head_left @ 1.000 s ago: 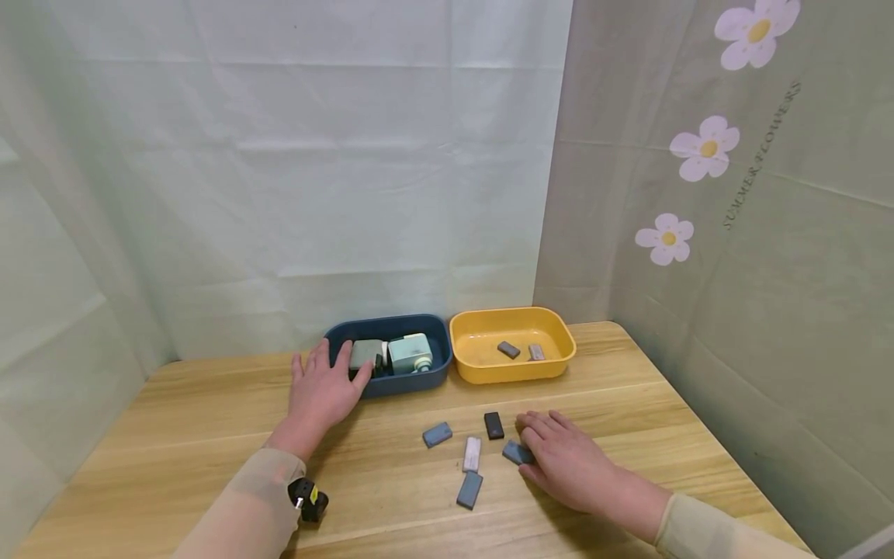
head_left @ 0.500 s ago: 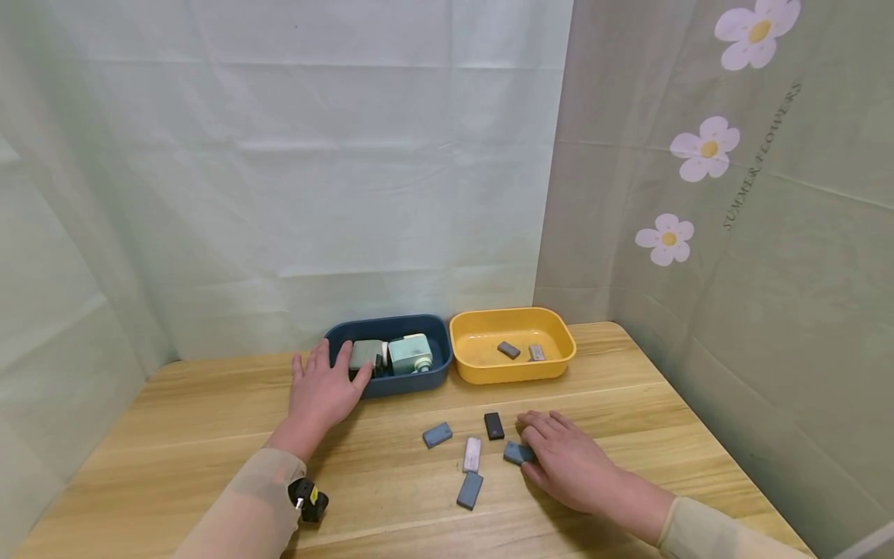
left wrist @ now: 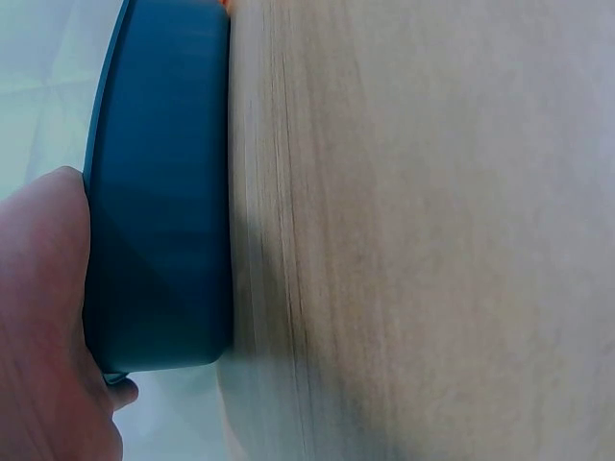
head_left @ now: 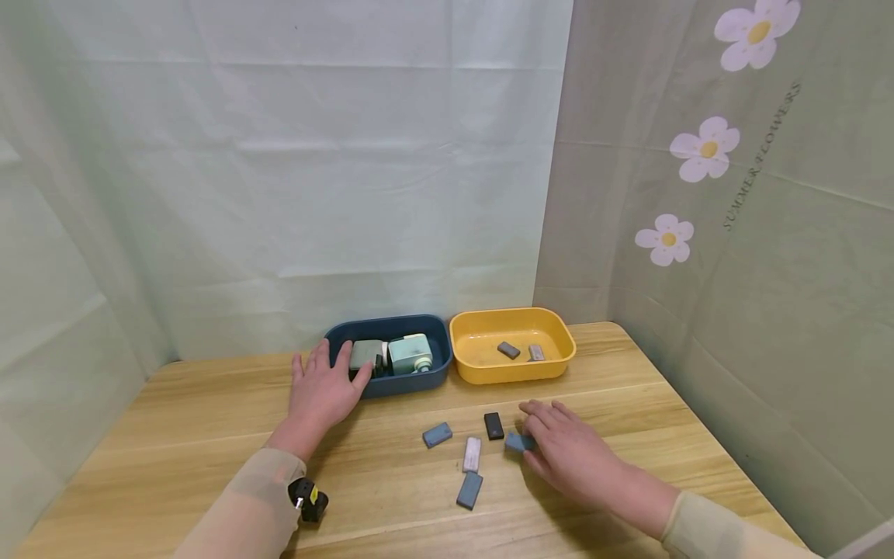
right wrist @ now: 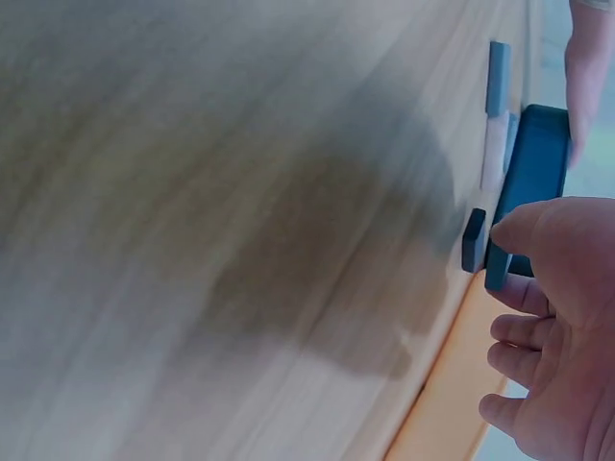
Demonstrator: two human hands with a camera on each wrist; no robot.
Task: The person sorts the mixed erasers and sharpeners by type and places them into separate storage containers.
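My right hand (head_left: 573, 454) pinches a small blue-grey rectangular block (head_left: 518, 442) between thumb and index finger. In the right wrist view the same block (right wrist: 497, 266) sticks out between those two fingertips, the other fingers loosely bent. A black block (head_left: 493, 425) lies just left of it. Further left on the table are a blue-grey block (head_left: 437, 435), a whitish block (head_left: 472, 453) and another blue-grey block (head_left: 469, 491). With fingers spread, my left hand (head_left: 327, 392) rests on the left end of the dark blue bin (head_left: 401, 386), its thumb at the front rim.
Inside the blue bin sit a grey boxy item (head_left: 366, 354) and a pale green one (head_left: 410, 354) with a round knob. The yellow bin (head_left: 510, 375) beside it holds two small blocks. Curtains stand close behind the wooden table (head_left: 391, 512) and along its right side.
My right hand has risen slightly from the table and shifted a little away from me, with the blue-grey block tilting up in its fingers. The left hand has not moved.
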